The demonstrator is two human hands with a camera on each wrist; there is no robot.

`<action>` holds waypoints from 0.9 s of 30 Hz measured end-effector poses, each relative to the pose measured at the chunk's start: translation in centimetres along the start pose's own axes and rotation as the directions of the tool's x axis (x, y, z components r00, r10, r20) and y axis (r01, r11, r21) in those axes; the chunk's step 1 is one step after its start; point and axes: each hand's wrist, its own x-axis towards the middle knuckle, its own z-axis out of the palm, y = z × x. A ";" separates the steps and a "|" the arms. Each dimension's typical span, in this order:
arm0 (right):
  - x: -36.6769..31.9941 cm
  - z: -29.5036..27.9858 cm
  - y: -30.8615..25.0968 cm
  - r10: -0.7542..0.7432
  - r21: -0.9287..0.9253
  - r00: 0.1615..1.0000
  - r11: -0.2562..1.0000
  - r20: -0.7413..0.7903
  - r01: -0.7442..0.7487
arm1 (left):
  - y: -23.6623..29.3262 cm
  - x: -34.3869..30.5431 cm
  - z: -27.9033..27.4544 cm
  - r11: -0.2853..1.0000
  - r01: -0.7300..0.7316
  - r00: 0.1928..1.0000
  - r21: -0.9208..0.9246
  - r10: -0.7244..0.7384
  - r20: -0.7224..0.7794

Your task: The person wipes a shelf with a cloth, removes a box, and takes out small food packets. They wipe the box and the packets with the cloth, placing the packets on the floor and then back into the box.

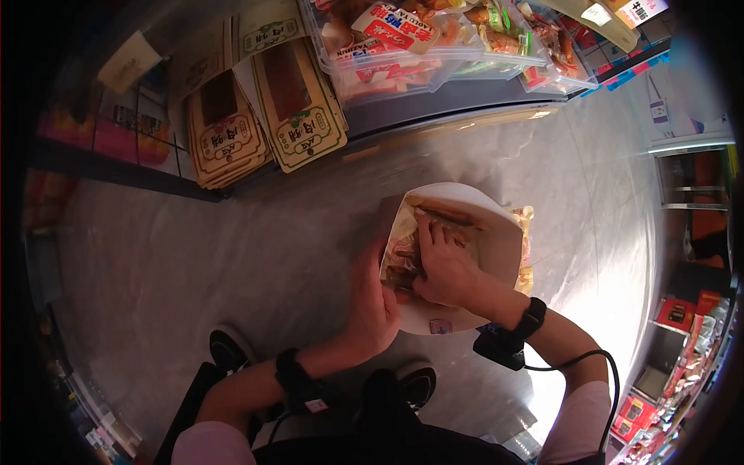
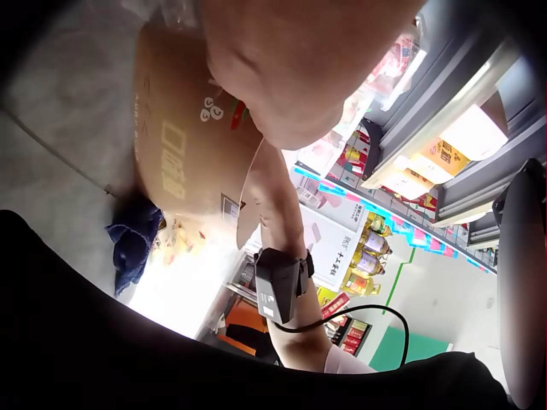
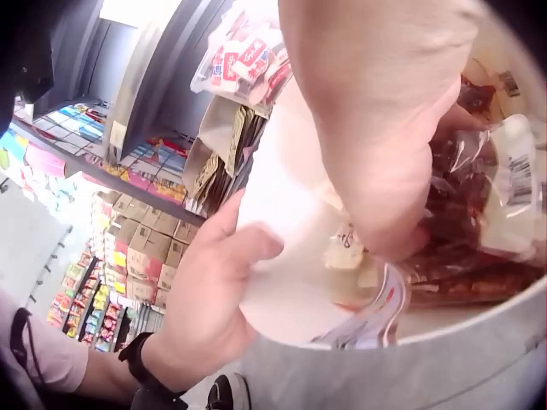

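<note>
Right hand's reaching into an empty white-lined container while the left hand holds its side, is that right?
Not quite: the container isn't empty. The right wrist view shows clear plastic packets of brownish contents inside it. The rest stands: the right hand reaches into the white-lined container, and the left hand holds its side.

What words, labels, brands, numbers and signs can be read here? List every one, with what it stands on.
"LAOLU YA", on the red-and-white snack packet in the clear bin; its other printing is unclear.
Too small or blurred to read surely: the printing on the paper tub, brown packs, white box, bottles and stacked cartons.
</note>
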 end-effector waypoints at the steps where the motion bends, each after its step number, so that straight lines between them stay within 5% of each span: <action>1: -0.1 0.3 -0.3 -0.006 -0.158 1.000 0.987 -0.030 0.001 | 0.0 0.0 0.1 1.000 -0.020 1.000 -0.002 0.020 -0.006; 5: 0.0 1.5 -0.2 -0.162 -0.470 0.970 0.881 -0.181 0.060 | 0.0 0.2 0.3 1.000 -0.002 1.000 -0.005 0.001 -0.022; 11: 1.4 -0.9 1.6 -0.063 -0.150 0.998 0.987 -0.012 0.061 | -0.2 0.1 0.5 1.000 -0.020 0.999 0.004 0.020 -0.044; 18: 1.6 -2.3 1.5 -0.085 -0.172 0.986 0.983 -0.143 0.060 | -0.7 0.3 0.4 1.000 -0.022 0.999 -0.014 0.022 -0.036; 20: 0.0 -5.6 1.0 -0.125 0.176 0.974 0.972 -0.187 0.159 | -0.5 0.6 -0.3 0.996 0.015 1.000 -0.084 -0.015 0.006; 22: -3.1 -9.3 0.1 -0.113 0.361 0.964 0.911 -0.242 0.198 | 0.3 1.3 -1.1 0.969 0.216 0.974 -0.122 -0.204 0.101; 23: -5.4 -11.3 -0.4 0.076 0.553 0.988 0.833 -0.137 0.013 | 0.1 1.9 -1.4 0.968 0.219 0.973 -0.123 -0.207 0.105; 25: -9.2 -12.6 0.5 0.283 0.763 0.859 0.622 -0.426 0.174 | -0.4 3.7 -2.0 0.953 0.287 0.954 -0.095 -0.276 0.117; 27: -12.3 -13.7 3.4 0.414 0.733 0.744 0.664 -0.525 0.148 | -1.3 4.9 -1.4 0.964 0.254 0.967 -0.076 -0.251 0.046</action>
